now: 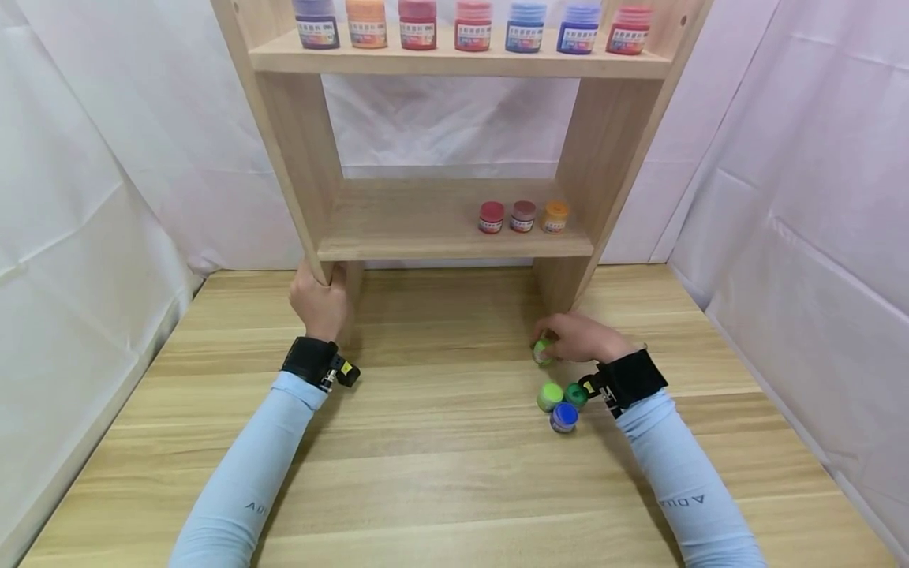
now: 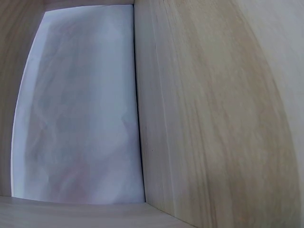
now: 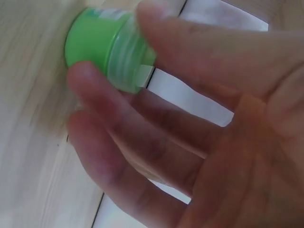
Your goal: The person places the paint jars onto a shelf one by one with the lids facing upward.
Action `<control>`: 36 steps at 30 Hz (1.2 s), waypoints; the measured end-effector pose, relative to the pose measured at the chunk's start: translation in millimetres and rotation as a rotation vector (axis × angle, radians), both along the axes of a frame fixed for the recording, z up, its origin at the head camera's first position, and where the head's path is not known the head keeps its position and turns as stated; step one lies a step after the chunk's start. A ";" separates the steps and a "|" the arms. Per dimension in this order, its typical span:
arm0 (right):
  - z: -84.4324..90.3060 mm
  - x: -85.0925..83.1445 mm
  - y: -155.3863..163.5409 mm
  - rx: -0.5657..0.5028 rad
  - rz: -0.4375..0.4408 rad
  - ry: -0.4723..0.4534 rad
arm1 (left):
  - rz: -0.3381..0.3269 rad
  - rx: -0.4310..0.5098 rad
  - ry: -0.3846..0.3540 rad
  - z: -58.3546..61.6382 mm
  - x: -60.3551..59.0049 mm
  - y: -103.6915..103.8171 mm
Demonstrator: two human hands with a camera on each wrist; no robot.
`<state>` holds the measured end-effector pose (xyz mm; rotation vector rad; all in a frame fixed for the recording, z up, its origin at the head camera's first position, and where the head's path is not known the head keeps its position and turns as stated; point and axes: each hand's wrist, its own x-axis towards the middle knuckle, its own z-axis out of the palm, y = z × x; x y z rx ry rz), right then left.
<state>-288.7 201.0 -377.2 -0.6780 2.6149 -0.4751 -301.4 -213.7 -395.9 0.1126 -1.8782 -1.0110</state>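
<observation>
My left hand [image 1: 319,308] grips the lower left side panel of a wooden shelf unit [image 1: 297,181], the thumb on its inner side. With thumb and fingers, my right hand [image 1: 582,337] pinches a light green paint jar [image 3: 90,40] by its clear lid, beside the foot of the right panel. Closer to me on the table stand three more paint jars, touching or nearly so: a light green jar [image 1: 550,397], a dark green jar [image 1: 576,394] and a blue jar [image 1: 564,417]. The left wrist view holds only shelf boards [image 2: 209,114] and white cloth.
On the middle board [image 1: 405,221] stand a red jar [image 1: 491,218], a brownish-red jar [image 1: 523,216] and an orange jar [image 1: 555,217], toward its right end. Several jars line the upper board [image 1: 461,65]. White cloth [image 1: 85,158] hangs around the wooden table [image 1: 398,489].
</observation>
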 end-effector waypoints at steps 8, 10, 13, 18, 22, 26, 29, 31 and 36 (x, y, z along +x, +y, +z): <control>-0.5 1.2 2.6 -0.020 0.012 0.043 | 0.003 0.011 0.011 1.2 0.5 1.6; -1.8 1.8 2.9 -0.010 0.005 0.043 | 0.003 0.009 0.009 1.2 1.0 1.9; -3.0 1.9 3.2 0.010 -0.011 0.036 | 0.001 0.003 0.005 1.5 1.4 2.0; -1.4 2.3 2.2 0.011 -0.034 0.007 | 0.008 0.001 0.001 2.6 2.4 1.4; -0.7 1.9 1.6 0.019 -0.030 0.014 | 0.008 0.004 0.001 2.8 3.4 0.9; -1.4 1.2 1.6 0.041 -0.024 0.040 | 0.009 0.004 0.003 2.1 3.9 0.6; -1.8 1.1 2.1 0.044 -0.022 0.060 | 0.009 0.003 0.008 1.1 3.6 0.2; -1.7 1.7 2.0 0.041 -0.031 0.070 | 0.006 0.002 0.008 0.5 3.5 0.1; 1.7 3.4 3.2 0.037 -0.028 0.109 | 0.001 0.004 0.003 1.2 3.5 0.1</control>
